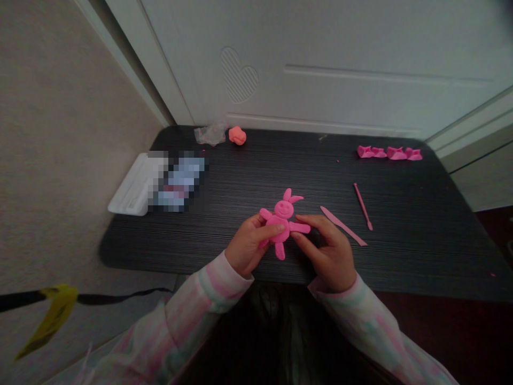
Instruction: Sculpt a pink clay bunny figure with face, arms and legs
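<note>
A pink clay rabbit (pixel 284 209) with two long ears, a marked face, a round belly and stubby limbs is held up over the near edge of the table. My left hand (pixel 248 243) grips its body from the left, thumb pressed across the belly. On the other side, thumb and forefinger of my right hand (pixel 331 248) close around the outstretched arm at the right, one above it and one below. Just beyond the right hand lie a pink modelling knife (pixel 343 226) and a thin pink modelling stick (pixel 363 207).
On the dark table (pixel 264 168), an orange clay lump (pixel 238 136) sits beside crumpled clear plastic (pixel 211 134) at the back. Pink moulded pieces (pixel 396 153) line the back right. A white tray (pixel 134 187) and a blurred-out item (pixel 182 182) occupy the left. A white panel (pixel 320 43) rises behind.
</note>
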`<state>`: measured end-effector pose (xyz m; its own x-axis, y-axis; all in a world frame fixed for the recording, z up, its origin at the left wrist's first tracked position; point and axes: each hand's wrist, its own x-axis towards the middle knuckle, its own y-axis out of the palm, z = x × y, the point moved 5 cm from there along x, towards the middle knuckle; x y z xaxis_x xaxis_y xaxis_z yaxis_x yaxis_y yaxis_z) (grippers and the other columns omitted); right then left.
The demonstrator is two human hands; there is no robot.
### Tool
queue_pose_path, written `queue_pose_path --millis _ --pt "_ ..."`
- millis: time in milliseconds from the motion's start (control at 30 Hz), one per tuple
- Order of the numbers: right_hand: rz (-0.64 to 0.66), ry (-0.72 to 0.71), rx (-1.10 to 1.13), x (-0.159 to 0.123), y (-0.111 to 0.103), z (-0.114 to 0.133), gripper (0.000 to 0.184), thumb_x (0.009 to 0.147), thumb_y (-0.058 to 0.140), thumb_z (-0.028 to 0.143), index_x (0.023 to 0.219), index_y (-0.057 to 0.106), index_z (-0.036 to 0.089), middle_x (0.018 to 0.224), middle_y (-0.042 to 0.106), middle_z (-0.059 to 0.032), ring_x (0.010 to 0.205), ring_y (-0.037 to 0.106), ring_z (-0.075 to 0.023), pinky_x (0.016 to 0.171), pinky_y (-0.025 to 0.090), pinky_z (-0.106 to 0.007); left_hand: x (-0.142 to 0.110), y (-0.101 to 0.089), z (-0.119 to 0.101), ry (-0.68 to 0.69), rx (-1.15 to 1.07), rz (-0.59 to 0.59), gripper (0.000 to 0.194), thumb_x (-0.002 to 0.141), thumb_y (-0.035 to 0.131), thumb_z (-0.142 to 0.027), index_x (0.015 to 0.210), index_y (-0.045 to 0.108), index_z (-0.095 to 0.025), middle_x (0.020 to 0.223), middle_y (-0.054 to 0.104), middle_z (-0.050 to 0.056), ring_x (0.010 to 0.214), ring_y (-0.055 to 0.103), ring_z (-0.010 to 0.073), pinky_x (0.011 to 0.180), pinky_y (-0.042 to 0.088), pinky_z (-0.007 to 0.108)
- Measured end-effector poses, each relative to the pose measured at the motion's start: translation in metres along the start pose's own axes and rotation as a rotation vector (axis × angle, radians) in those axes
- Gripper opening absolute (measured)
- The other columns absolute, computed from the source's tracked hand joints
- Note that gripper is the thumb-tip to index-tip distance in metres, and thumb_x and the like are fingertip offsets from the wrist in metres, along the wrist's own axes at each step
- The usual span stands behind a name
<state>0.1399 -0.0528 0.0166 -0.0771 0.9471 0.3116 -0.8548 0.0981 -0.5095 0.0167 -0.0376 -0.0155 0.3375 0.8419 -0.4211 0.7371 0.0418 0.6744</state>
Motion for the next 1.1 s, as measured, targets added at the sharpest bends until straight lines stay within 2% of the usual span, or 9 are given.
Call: queue_pose_path --millis 67,167,467,833,1100 --pt "-0.026 0.016 -0.008 -0.0005 -0.0011 -0.0014 0.023 0.074 0.059 0.023 0.097 0.055 0.024 0.088 0.061 -0.002 0.079 0.056 -0.0164 0.067 0.046 -0.031 0.0007 -0.0013 -0.0004 0.013 -0.011 -0.01 0.015 0.06 0.065 -0.01 0.074 0.06 -0.011 0.068 0.059 -0.001 0.062 0.05 0.0052 0.061 0.038 0.017" --pt "-0.042 0.016 -0.012 -0.0006 -0.0018 -0.0021 0.017 0.075 0.057 0.023 0.092 0.057 0.024 0.084 0.061 -0.0012 0.074 0.055 -0.0155 0.063 0.045 -0.03 0.0014 -0.0022 -0.0001 0.012 -0.008 -0.008 0.016 0.06 0.065 -0.01 0.075 0.061 -0.011 0.067 0.058 -0.002 0.062 0.05 0.0052 0.061 0.038 0.017" --pt "-0.121 -0.013 -0.018 -0.0006 -0.0045 -0.0008 0.012 0.074 0.059 0.021 0.086 0.059 0.023 0.078 0.062 -0.0001 0.069 0.056 -0.014 0.062 0.045 -0.029 0.0003 0.0012 -0.0008 0.012 -0.002 0.024 0.012 0.063 0.063 -0.009 0.073 0.058 -0.012 0.064 0.057 -0.003 0.058 0.048 0.0039 0.06 0.037 0.016" --pt "-0.139 -0.001 -0.069 -0.0015 -0.0043 -0.0007 0.009 0.074 0.058 0.024 0.084 0.06 0.023 0.075 0.063 -0.0001 0.068 0.057 -0.015 0.06 0.046 -0.03 0.0019 -0.0002 0.0008 0.021 0.027 0.026 0.015 0.06 0.066 -0.012 0.074 0.058 -0.012 0.065 0.058 -0.002 0.058 0.049 0.0063 0.06 0.038 0.021" --pt "-0.149 0.001 -0.048 -0.0023 -0.0048 -0.0023 0.024 0.074 0.058 0.022 0.098 0.057 0.024 0.076 0.06 0.0002 0.068 0.053 -0.0142 0.062 0.043 -0.029 0.0036 -0.0035 0.0002 0.05 -0.002 -0.016 0.015 0.059 0.066 -0.009 0.07 0.058 -0.012 0.068 0.059 -0.002 0.064 0.052 0.0062 0.067 0.039 0.019"
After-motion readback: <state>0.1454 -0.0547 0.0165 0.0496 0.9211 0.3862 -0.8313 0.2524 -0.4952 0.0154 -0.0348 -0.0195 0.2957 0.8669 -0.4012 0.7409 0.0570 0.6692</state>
